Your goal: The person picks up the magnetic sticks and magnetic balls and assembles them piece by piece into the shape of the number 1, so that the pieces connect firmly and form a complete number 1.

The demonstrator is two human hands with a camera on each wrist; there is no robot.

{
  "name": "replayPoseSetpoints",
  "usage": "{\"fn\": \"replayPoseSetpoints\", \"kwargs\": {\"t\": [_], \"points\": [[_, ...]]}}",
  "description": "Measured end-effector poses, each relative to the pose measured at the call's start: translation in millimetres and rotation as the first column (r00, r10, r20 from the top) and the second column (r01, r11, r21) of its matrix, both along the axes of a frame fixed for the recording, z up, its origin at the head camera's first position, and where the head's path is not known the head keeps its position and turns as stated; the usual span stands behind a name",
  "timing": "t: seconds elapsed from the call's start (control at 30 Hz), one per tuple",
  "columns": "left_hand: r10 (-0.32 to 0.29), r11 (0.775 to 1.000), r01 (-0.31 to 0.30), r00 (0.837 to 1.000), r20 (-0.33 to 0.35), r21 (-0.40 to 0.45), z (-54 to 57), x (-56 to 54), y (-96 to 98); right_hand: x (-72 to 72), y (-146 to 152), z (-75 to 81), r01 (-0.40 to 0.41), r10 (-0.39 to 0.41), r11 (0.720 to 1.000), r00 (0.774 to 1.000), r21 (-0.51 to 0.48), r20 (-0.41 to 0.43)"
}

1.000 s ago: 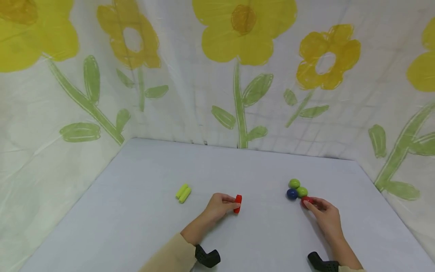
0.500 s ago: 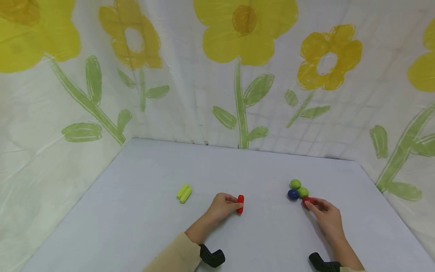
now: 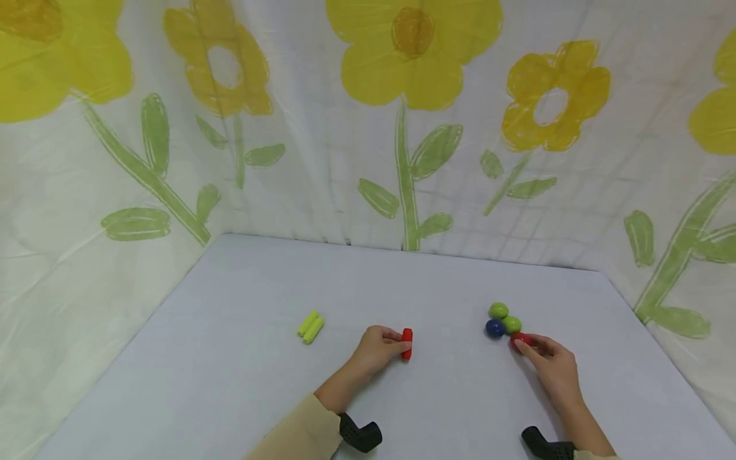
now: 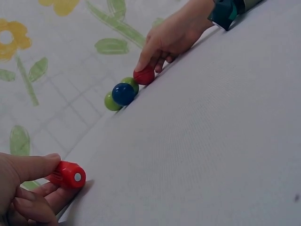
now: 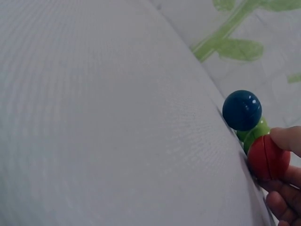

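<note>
My left hand point(image 3: 374, 350) pinches a short red rod point(image 3: 407, 344) between thumb and fingers, near the middle of the table. A pale round spot sits in the rod's end point(image 4: 78, 177) in the left wrist view. On the right, my right hand point(image 3: 554, 370) holds a red ball point(image 5: 268, 158) with thumb and fingertips; a seam line runs round it. The red ball is right at a small cluster: a dark blue ball point(image 3: 495, 328) and two lime green balls, one nearer point(image 3: 512, 324) and one farther point(image 3: 498, 310).
Two yellow-green rods point(image 3: 310, 327) lie side by side on the white table point(image 3: 241, 383), left of my left hand. Behind the table hangs a white cloth point(image 3: 299, 185) painted with yellow flowers. A black wrist device point(image 3: 361, 436) is on each wrist.
My left hand has shifted slightly to the right with the red rod. My right hand keeps its hold on the red ball, and the other balls stay put.
</note>
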State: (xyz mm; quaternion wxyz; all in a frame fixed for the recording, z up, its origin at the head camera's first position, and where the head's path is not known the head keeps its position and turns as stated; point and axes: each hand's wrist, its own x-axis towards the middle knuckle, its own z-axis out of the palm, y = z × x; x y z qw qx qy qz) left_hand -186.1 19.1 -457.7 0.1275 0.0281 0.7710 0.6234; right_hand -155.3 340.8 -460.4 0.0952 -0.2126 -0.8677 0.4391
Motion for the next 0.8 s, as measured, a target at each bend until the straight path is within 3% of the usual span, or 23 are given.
{"fn": "replayPoseSetpoints", "kwargs": {"t": [0.8], "points": [[-0.008, 1.0, 0.009, 0.999, -0.034, 0.003, -0.1, -0.6, -0.9, 1.1, 6, 21.4, 0.028, -0.014, 0.989, 0.996, -0.147, 0.091]]}}
